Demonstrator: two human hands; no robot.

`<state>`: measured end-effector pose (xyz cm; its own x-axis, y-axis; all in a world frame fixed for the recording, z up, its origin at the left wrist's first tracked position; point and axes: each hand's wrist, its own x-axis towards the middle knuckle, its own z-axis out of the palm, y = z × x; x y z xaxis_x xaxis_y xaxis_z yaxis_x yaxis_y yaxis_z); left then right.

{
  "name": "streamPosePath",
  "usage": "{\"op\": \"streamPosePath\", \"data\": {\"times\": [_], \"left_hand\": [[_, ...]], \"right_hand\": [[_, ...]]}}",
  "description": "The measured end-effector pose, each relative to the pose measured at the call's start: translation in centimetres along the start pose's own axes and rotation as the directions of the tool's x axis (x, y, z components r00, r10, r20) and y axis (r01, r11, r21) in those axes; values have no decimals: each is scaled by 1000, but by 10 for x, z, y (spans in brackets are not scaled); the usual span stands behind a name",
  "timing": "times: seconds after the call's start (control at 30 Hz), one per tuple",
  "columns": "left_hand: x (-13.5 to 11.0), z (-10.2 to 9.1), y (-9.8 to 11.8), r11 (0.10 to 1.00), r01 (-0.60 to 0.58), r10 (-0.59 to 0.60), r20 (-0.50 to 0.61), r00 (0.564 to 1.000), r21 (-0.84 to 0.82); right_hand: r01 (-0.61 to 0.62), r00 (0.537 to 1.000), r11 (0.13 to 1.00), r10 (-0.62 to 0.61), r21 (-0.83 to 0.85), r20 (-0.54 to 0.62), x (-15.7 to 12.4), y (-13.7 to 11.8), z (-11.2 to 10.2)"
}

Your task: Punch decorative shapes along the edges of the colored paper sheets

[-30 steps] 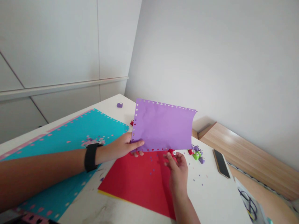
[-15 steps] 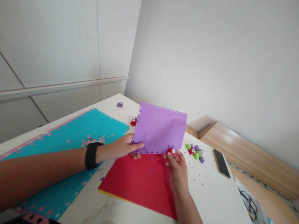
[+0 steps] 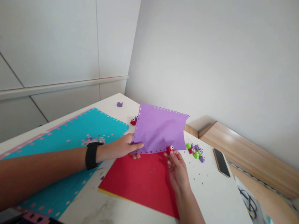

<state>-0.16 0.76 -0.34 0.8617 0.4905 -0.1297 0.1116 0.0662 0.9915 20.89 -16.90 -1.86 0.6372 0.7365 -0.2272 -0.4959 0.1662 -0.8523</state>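
Head view: could not fully see the fingers of the left hand (image 3: 127,145) behind the purple sheet (image 3: 161,128), nor surely count the overlapping heap of punches (image 3: 196,151). Counted one purple sheet, one red punch (image 3: 169,150) in the right hand (image 3: 177,165), one phone (image 3: 221,162). Pinched the purple sheet's lower left corner, left thumb in front; pinched the red punch at the lower edge between right thumb and fingers. Held the purple sheet above a red sheet (image 3: 140,183), bowed, with small cut-outs along top, left and lower edges.
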Motion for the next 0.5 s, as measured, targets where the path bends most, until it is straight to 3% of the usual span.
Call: {"op": "streamPosePath", "data": {"times": [0.5], "left_hand": [[-1,-1,1,1000,11,-11,9,1000,13]], "right_hand": [[-80,996,992,77,102,35,0,-7,-1]]}}
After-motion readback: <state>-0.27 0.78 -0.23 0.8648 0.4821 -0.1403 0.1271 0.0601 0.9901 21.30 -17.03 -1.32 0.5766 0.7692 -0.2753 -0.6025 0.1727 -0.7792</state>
